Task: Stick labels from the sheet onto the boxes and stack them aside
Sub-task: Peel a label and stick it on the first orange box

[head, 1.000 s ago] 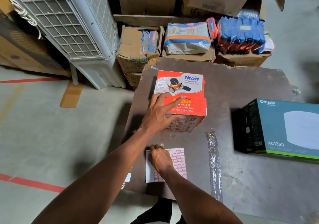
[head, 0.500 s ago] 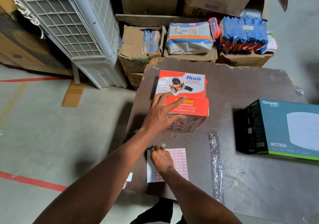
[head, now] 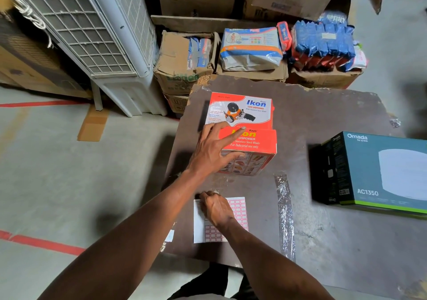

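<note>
Two orange-and-white Ikon tape dispenser boxes sit touching at the far left of the brown table [head: 328, 235]. The rear box [head: 240, 110] shows its white top. My left hand [head: 215, 151] grips the front box [head: 251, 142], fingers spread over its top and thumb on its near side. A white label sheet [head: 239, 209] with pink-bordered labels lies at the table's near edge. My right hand [head: 216, 207] rests on the sheet's upper left corner with fingers curled; the fingertips are hidden. A teal Omada box [head: 381, 170] lies at the right.
A strip of clear tape [head: 285, 212] is stuck to the table between the sheet and the Omada box. Behind the table stand open cartons [head: 180, 64] with packets. A white air cooler [head: 92, 34] leans at the left. Red lines cross the floor.
</note>
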The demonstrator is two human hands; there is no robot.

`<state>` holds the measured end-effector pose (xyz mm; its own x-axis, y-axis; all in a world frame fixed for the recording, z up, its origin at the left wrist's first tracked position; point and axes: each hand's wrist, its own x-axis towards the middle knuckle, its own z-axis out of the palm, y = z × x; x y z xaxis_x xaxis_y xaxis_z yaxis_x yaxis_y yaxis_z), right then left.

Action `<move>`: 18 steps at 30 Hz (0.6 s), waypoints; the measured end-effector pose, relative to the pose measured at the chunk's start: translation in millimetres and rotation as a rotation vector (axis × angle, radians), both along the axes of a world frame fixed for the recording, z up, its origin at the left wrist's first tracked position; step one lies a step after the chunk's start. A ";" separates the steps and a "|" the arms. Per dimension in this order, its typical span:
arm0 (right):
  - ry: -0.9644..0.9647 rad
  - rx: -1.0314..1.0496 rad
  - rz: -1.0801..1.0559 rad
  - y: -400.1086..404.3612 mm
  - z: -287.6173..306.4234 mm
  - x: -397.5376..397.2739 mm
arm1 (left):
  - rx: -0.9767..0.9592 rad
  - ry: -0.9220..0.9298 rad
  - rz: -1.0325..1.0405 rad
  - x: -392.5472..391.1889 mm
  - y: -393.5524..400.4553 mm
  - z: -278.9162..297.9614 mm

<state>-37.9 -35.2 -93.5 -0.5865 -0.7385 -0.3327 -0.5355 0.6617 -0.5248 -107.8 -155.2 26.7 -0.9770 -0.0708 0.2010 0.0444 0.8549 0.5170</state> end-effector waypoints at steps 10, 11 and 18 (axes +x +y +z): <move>0.052 0.013 -0.009 2.2 -4.5 6.1 | -0.003 0.004 -0.001 -0.8 -1.1 -0.7; 0.055 0.009 -0.018 2.3 -4.4 7.2 | -0.004 0.005 0.001 -1.2 -1.0 -0.8; -0.049 -0.039 -0.205 -1.9 -2.3 10.8 | 0.008 -0.002 -0.001 -2.9 -1.7 -1.1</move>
